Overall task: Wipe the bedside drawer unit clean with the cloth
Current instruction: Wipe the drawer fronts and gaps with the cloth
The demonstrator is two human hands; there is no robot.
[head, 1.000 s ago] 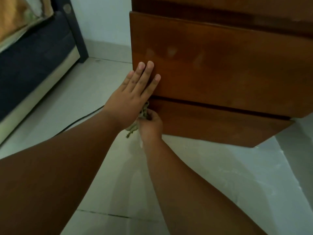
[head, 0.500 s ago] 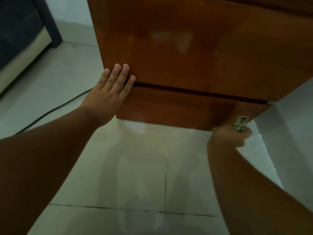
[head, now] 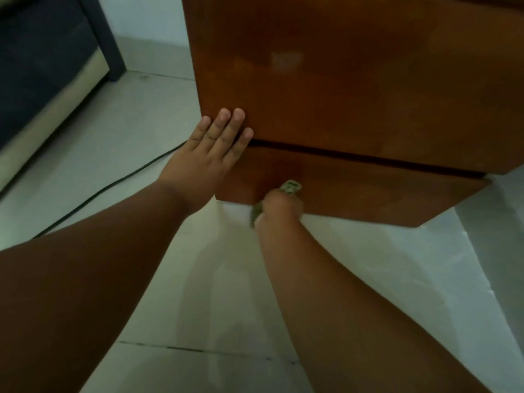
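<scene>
Right hand (head: 279,207) fisted round cloth (head: 289,188) against drawer unit (head: 354,92), left hand (head: 209,157) flat, fingers spread

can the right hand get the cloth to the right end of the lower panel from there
Probably yes. The right hand holds the cloth against the lower panel, and the panel's front looks bare along to its right end. The left hand rests flat at the left corner, out of that path.

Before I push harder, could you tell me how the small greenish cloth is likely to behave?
Probably floppy: the small greenish cloth bunches inside the right hand. Likely light, since a loose grip holds it. It may slide easily on the glossy brown wooden drawer unit.
</scene>
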